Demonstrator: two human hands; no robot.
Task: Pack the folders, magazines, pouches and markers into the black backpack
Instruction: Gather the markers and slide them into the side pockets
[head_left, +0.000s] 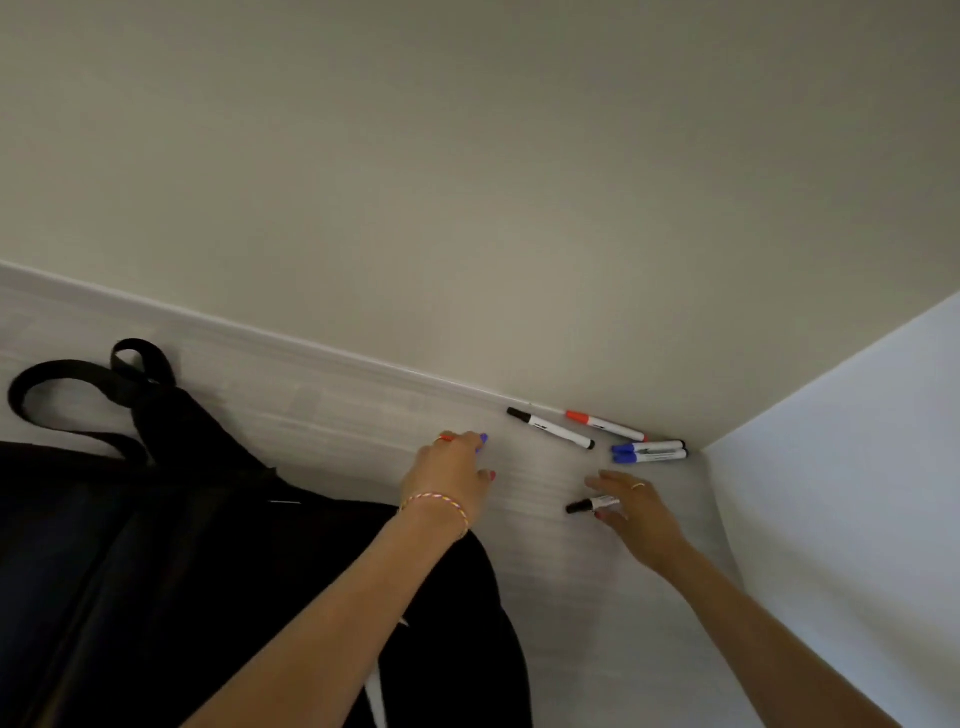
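Observation:
The black backpack (156, 545) lies on the white table at the left, straps toward the wall. Several markers lie near the table's far right corner: a black-capped marker (550, 428), a red-capped marker (605, 425) against the wall, and two blue-capped markers (649, 451) side by side. My left hand (452, 478) reaches over the backpack, fingers spread on the table, holding nothing. My right hand (631, 512) grips another black-capped marker (592, 504) between thumb and fingers, its cap pointing left.
The white table (571, 597) meets a beige wall (467, 208) at the back and a pale side panel (857, 493) at the right, forming a corner behind the markers.

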